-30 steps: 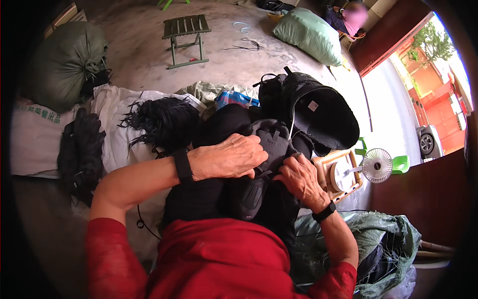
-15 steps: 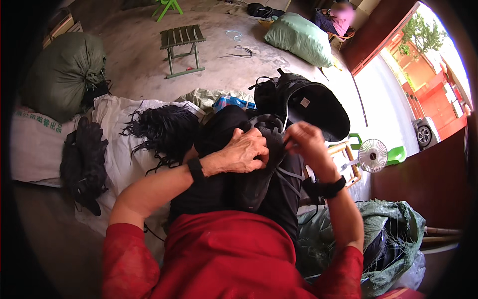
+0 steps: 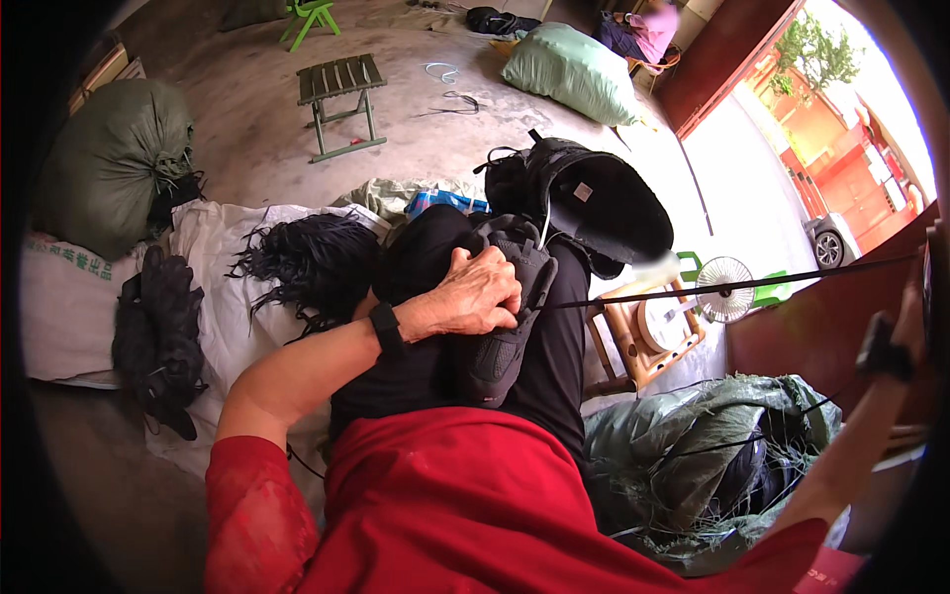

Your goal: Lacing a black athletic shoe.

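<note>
A black shoe (image 3: 487, 371) rests on my lap, lying along my dark trousers. My left hand (image 3: 477, 294) is closed over its upper, fingers curled at the lacing area. From the shoe a black shoelace (image 3: 653, 295) stretches taut to the far right. There my right hand (image 3: 912, 307), partly lost in the dark rim of the picture, grips the lace's far part; its fingers are hard to see. Beside my left knee lies a heap of loose black laces (image 3: 312, 262) on a white sack (image 3: 213, 238).
A black open bag (image 3: 618, 213) stands beyond my knees. At right are a bamboo stool (image 3: 638, 356), a small fan (image 3: 725, 287) and a green sack (image 3: 653, 465). Dark shoes (image 3: 163, 332) lie left. Farther off are a folding stool (image 3: 341, 84), a stuffed sack (image 3: 569, 74) and a seated person (image 3: 648, 35).
My right hand has swung from beside the shoe out to the far right, drawing the lace straight. My left hand stays on the shoe. The view has shifted slightly.
</note>
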Tool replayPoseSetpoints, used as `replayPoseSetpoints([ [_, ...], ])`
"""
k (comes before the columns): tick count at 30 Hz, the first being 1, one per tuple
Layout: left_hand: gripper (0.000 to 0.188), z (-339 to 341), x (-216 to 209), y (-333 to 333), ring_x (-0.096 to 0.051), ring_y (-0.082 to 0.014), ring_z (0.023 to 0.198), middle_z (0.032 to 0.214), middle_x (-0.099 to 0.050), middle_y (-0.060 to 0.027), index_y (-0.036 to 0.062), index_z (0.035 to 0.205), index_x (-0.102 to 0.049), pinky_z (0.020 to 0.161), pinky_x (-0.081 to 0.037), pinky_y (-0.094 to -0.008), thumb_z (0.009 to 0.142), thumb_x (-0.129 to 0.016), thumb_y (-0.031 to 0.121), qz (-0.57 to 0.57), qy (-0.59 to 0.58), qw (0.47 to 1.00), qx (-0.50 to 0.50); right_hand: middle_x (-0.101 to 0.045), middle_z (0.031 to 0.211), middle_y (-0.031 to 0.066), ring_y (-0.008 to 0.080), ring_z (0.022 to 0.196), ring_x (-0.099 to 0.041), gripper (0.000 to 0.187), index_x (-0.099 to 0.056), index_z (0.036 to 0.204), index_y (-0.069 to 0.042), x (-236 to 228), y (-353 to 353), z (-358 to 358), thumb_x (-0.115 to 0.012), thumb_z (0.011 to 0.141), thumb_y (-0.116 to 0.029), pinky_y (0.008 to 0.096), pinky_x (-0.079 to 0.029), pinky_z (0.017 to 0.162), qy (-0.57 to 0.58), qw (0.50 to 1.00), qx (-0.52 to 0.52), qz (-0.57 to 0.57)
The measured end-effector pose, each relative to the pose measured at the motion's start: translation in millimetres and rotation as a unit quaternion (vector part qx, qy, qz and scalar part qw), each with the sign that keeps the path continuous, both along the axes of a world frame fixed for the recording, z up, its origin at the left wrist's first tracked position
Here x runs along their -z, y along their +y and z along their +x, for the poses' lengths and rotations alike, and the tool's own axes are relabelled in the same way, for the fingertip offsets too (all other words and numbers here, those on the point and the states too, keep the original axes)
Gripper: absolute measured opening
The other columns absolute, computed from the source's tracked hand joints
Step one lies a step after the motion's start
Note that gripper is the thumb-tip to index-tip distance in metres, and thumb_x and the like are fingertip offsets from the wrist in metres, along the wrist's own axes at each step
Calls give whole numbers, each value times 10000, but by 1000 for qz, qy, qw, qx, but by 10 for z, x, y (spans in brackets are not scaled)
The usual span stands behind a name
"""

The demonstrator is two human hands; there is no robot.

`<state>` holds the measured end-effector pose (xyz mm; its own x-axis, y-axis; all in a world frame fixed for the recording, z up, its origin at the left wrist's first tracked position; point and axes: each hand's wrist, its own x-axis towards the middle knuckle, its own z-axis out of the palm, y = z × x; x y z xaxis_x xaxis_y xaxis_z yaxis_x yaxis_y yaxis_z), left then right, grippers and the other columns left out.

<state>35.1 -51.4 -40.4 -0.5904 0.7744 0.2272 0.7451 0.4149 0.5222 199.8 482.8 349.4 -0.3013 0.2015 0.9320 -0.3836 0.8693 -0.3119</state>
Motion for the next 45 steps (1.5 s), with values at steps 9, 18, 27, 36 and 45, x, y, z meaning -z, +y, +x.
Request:
replayPoseSetpoints([
  [9,187,68,-48,104,-438,-210,1100,910,-554,21,182,715,-661,854,-266,-462,658,-779,315,-42,-35,998,-34,-550,708,31,148,619,-554,197,-601,842,-62,3601,-972,-867,-549,966,-207,300,-476,620,-348,854,-125,-367],
  [18,273,-241,-221,-296,-525,-261,959,960,-515,-77,71,944,-581,744,-463,-425,723,-733,122,-70,116,987,86,-596,685,3,38,475,-427,145,-573,1045,-67,4115,-2687,-905,-572,979,-197,173,-316,448,-439,720,-310,-438],
  [27,235,-483,-247,-145,-576,-297,898,847,-637,-88,61,754,-695,682,-501,-405,768,-657,292,-234,-5,967,95,-652,765,59,103,601,-610,184,-577,1064,-7,4000,-3123,-863,-579,970,-166,212,-480,567,-461,682,-382,-421],
  [36,208,-358,-268,-101,-529,-165,1005,979,-608,-46,41,843,-684,913,-400,-315,903,-624,230,181,-414,891,58,-651,776,90,140,622,-637,211,-574,1117,18,3789,-3614,-834,-567,972,-135,235,-521,575,-478,665,-413,-398],
  [45,292,-41,-124,-207,-557,-316,1041,992,-570,-125,50,959,-563,853,-463,-394,820,-703,265,133,-3,991,29,-647,780,102,155,588,-620,240,-579,1059,34,3756,-3621,-1013,-517,1001,-190,270,-523,560,-425,659,-398,-477],
])
